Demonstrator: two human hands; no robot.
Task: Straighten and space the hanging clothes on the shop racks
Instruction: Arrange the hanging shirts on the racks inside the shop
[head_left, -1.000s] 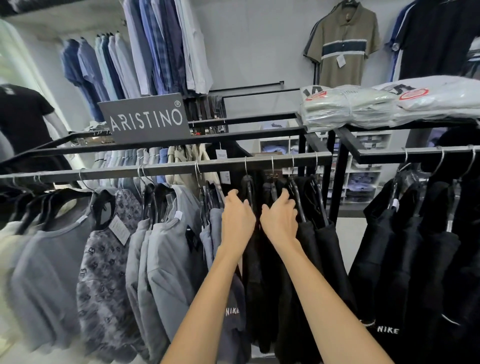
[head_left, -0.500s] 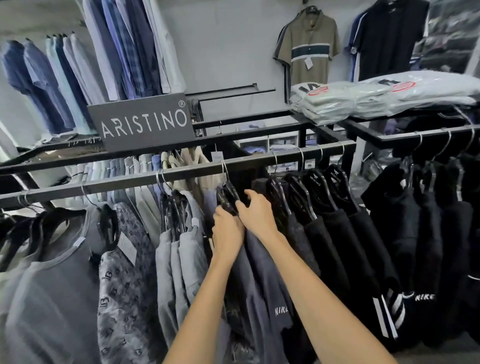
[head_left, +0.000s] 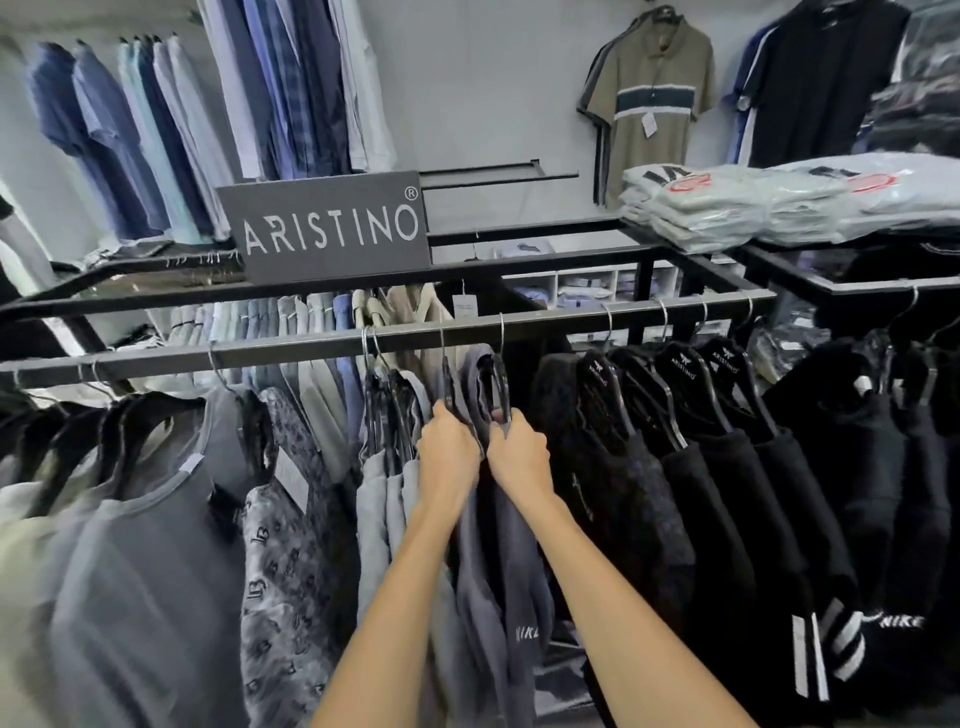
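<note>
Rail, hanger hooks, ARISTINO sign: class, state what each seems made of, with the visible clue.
Rail: probably metal, dark satin paint; straight square bar with soft sheen. Hanger hooks: bright metal wire; thin, glinting. ARISTINO sign: matte grey board, plastic or card, unclear; flat, no glare.

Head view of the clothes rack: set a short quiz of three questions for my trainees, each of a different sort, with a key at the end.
1. True or false: the left grip and the right grip both hold black hangers hung on the front rail.
2. Which word is printed on the grey sign on top of the rack? A. Nike B. Aristino C. Adidas
3. Fill in: the tops hanging to the right of the right grip are ___ in colour.
Key: 1 true; 2 B; 3 black.
</note>
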